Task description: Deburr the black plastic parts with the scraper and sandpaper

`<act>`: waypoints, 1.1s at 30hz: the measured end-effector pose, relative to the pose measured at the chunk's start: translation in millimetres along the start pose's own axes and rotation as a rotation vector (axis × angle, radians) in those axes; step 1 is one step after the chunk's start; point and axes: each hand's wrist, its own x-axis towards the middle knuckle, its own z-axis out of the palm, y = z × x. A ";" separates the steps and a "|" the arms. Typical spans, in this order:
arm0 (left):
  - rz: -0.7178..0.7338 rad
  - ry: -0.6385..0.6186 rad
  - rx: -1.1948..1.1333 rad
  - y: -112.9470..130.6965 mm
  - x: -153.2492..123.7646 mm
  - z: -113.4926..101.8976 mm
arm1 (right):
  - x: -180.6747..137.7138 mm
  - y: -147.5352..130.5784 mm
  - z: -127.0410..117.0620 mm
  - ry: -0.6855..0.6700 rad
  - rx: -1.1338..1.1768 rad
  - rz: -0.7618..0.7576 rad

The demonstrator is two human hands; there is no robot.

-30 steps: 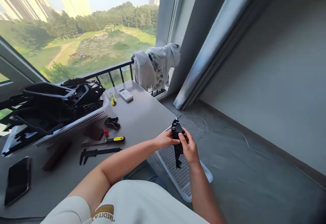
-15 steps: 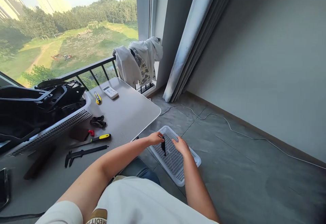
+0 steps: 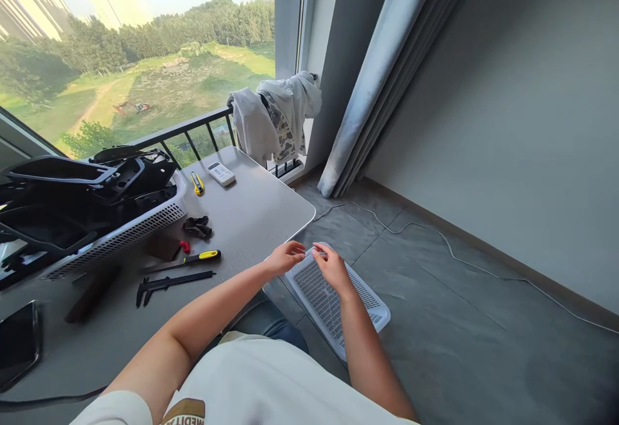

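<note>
Both my hands hover over the far end of a white perforated tray (image 3: 360, 296) that lies on the floor beside the table. My left hand (image 3: 285, 257) is loosely curled with nothing visible in it, close to the table's corner. My right hand (image 3: 331, 265) shows its back, and its bent fingertips are at the tray's far rim. I cannot see what those fingers hold, if anything. The black plastic part from the earlier frames is not visible, and the part of the tray that shows is bare.
On the grey table (image 3: 261, 209) lie a black caliper (image 3: 171, 282), a yellow-handled tool (image 3: 193, 258), a yellow cutter (image 3: 197, 183), a remote (image 3: 221, 173) and a phone (image 3: 17, 344). A white crate (image 3: 120, 235) holds black plastic parts. A cable (image 3: 435, 235) crosses the floor.
A second ago both hands held a black plastic part up above the tray. They then dropped towards the tray, and now the part is out of sight.
</note>
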 end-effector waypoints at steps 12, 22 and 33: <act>0.417 0.603 -0.145 66.0 -91.8 -125.4 | 6.3 -154.9 138.0 -0.338 0.181 -0.556; 0.305 1.316 0.016 83.7 -158.1 -289.2 | 34.9 -276.5 312.2 -0.493 0.024 -0.777; 0.247 1.287 -0.179 105.1 -141.2 -356.3 | 57.9 -345.3 387.8 -0.456 -0.069 -0.870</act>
